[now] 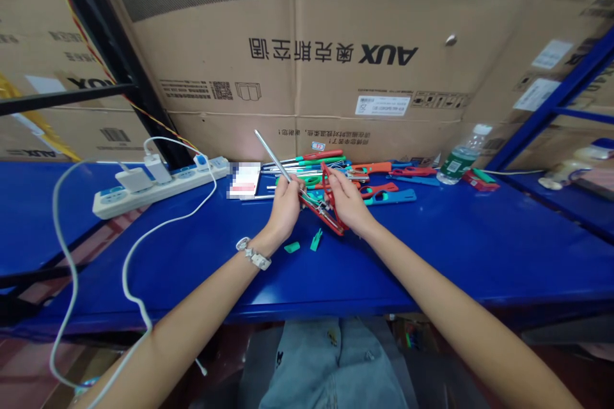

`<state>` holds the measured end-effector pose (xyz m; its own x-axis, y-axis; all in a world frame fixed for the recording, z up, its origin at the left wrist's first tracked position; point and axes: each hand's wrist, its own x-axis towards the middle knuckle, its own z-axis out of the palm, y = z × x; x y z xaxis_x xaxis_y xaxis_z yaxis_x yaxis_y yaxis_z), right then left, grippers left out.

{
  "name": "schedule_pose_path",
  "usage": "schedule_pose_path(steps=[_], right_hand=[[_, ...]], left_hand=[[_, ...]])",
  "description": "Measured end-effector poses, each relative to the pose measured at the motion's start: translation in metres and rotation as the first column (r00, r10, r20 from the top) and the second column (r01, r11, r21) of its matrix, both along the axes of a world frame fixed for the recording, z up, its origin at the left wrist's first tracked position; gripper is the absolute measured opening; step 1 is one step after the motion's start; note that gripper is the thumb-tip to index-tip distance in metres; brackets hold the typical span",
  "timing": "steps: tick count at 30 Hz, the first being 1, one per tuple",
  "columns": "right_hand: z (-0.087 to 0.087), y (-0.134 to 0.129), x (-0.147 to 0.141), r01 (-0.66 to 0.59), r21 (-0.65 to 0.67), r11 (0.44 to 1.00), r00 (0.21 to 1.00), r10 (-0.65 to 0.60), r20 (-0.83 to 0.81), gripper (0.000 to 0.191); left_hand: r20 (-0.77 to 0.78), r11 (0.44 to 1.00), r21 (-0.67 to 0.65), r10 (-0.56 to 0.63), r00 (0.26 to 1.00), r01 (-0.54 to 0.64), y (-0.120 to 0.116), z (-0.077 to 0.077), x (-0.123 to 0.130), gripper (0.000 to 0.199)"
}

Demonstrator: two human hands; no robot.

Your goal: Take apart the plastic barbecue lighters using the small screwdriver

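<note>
My left hand (286, 206) is closed around a long lighter with a silver metal tube (272, 154) that points up and to the left. The red casing (327, 220) of this lighter looks opened along its side, with inner parts showing. In my right hand (349, 199) the fingers pinch a red casing piece (328, 183) beside it. Behind both hands lies a pile of long lighters in red, blue, orange and green, among them a blue one (394, 197). Two small green plastic pieces, one flat (292, 247) and one forked (316, 240), rest on the table in front.
The blue table (374, 275) backs onto large cardboard boxes (297, 6). A white power strip (139, 195) with chargers and a loose white cable (125, 268) is at the left. A labelled bottle (461, 160) leans at the right, near a small red box (481, 181).
</note>
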<state>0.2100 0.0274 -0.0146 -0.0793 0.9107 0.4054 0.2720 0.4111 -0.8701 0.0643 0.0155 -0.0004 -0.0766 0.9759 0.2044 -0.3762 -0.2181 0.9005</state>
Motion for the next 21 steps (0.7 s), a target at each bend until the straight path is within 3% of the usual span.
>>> schedule_pose_path(steps=[2, 4, 7, 10, 14, 16, 19, 21], right_hand=[[-0.001, 0.004, 0.001, 0.003, -0.089, 0.996, 0.994, -0.013, -0.107, 0.049], [0.0, 0.005, 0.006, -0.018, -0.093, 0.996, 0.997, 0.011, -0.072, 0.047], [0.002, 0.0, 0.015, -0.129, 0.031, 0.991, 0.967, 0.119, 0.227, 0.039], [0.003, -0.009, 0.019, -0.26, 0.101, 0.96, 0.837, 0.172, 0.519, 0.031], [0.003, -0.016, 0.018, -0.318, 0.064, 0.946, 0.705, 0.191, 0.683, 0.028], [0.007, -0.018, 0.015, -0.289, 0.095, 0.953, 0.733, 0.156, 0.662, 0.028], [0.019, -0.021, 0.008, -0.173, 0.169, 0.97, 0.879, 0.074, 0.47, 0.03], [0.03, -0.022, 0.002, -0.176, 0.146, 0.973, 0.906, 0.103, 0.411, 0.028]], left_hand=[[0.019, 1.0, 0.011, 0.017, 1.0, -0.018, 0.002, 0.002, -0.004, 0.017], [0.032, 0.999, 0.018, 0.031, 0.999, -0.032, 0.004, 0.005, -0.008, 0.018], [0.066, 0.999, 0.037, 0.015, 0.998, -0.017, 0.007, 0.012, -0.014, 0.018], [0.082, 0.998, 0.06, -0.034, 0.996, 0.029, 0.008, 0.019, -0.02, 0.017], [0.059, 0.995, 0.074, -0.066, 0.996, 0.061, 0.01, 0.022, -0.026, 0.016], [0.052, 0.995, 0.078, -0.065, 0.997, 0.06, 0.011, 0.021, -0.027, 0.015], [0.041, 0.996, 0.075, -0.054, 0.998, 0.051, 0.012, 0.018, -0.024, 0.016], [0.023, 0.996, 0.073, -0.049, 0.999, 0.047, 0.012, 0.016, -0.022, 0.016]])
